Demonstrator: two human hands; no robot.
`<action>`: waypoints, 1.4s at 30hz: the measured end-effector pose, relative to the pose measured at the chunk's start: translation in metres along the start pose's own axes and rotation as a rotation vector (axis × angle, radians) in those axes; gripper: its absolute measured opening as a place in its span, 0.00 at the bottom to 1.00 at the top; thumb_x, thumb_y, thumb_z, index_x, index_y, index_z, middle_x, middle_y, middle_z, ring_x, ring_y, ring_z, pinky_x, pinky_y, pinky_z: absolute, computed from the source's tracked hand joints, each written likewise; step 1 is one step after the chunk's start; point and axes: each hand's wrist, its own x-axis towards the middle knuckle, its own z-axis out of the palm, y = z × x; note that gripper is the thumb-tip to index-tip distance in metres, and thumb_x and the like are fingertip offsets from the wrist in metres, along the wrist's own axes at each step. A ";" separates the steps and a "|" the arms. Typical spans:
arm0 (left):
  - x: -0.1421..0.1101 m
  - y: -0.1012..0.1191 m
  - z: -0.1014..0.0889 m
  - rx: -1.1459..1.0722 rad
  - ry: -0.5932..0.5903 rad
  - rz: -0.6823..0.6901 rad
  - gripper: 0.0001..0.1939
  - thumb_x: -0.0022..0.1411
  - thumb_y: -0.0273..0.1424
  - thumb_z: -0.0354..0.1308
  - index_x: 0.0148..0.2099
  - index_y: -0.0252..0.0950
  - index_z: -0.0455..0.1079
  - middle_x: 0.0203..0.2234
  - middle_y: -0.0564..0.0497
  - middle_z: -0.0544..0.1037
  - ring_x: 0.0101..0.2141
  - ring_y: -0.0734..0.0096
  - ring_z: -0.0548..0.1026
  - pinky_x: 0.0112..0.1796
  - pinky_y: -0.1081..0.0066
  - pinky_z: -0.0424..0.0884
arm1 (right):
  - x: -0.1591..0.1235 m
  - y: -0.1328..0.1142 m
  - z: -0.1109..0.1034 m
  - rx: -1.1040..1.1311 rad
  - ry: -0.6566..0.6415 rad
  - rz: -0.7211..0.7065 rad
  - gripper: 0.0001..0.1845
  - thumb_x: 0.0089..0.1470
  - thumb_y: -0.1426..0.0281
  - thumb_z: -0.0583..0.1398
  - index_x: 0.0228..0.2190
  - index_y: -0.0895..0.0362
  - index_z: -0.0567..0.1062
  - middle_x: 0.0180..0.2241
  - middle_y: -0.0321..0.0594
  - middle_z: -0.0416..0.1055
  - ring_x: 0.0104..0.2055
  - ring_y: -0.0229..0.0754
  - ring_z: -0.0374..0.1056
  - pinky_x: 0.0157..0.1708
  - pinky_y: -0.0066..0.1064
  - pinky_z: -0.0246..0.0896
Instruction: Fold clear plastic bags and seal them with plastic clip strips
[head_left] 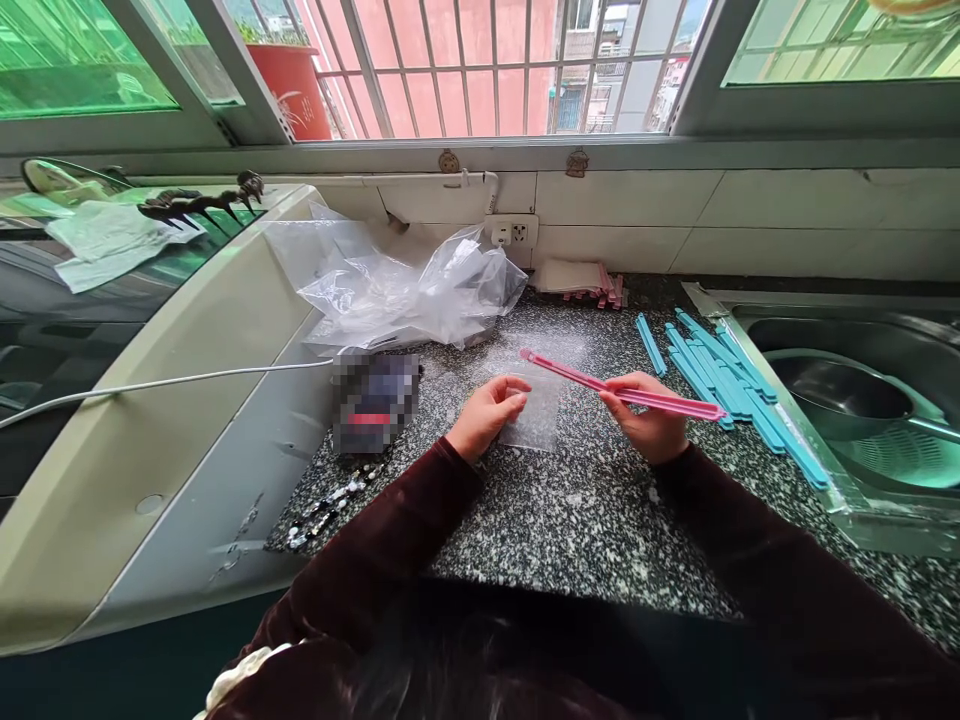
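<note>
kitchen | sink [832,375] holding a pan [851,392] | speckled countertop [555,540] | tiled wall [619,220]

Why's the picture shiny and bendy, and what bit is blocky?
In the head view, daylight from the window probably makes the pale glare on the counter and shine on the plastic bags; window frames lean, probably a wide lens; square blocks hide a dark thing.

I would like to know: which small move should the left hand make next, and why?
Probably the left hand should pinch the near edge of the small, clear plastic sheet or bag: it lies flat on the speckled stone counter by those fingertips, while the right hand is occupied, holding the long, thin pink plastic piece.
</note>
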 end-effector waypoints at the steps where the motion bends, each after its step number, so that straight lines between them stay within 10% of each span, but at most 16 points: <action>1: -0.001 0.000 0.000 0.007 -0.028 0.002 0.15 0.44 0.37 0.64 0.33 0.33 0.69 0.17 0.59 0.63 0.20 0.81 0.59 0.24 0.77 0.56 | 0.000 0.001 -0.001 -0.001 0.039 0.022 0.05 0.51 0.66 0.61 0.29 0.55 0.72 0.26 0.38 0.72 0.26 0.38 0.68 0.25 0.31 0.67; 9: -0.005 0.001 0.002 0.037 -0.181 0.012 0.16 0.45 0.36 0.64 0.35 0.33 0.72 0.22 0.54 0.70 0.23 0.79 0.63 0.28 0.76 0.57 | -0.003 0.001 0.007 0.024 -0.046 0.002 0.04 0.50 0.68 0.61 0.28 0.56 0.72 0.25 0.37 0.72 0.25 0.37 0.68 0.25 0.30 0.66; 42: -0.002 -0.007 0.012 -0.382 0.100 -0.371 0.20 0.33 0.35 0.70 0.28 0.30 0.68 0.15 0.59 0.64 0.17 0.83 0.61 0.20 0.78 0.57 | -0.018 -0.009 0.022 0.075 -0.176 0.092 0.06 0.52 0.66 0.60 0.28 0.56 0.73 0.25 0.38 0.73 0.26 0.37 0.69 0.25 0.29 0.66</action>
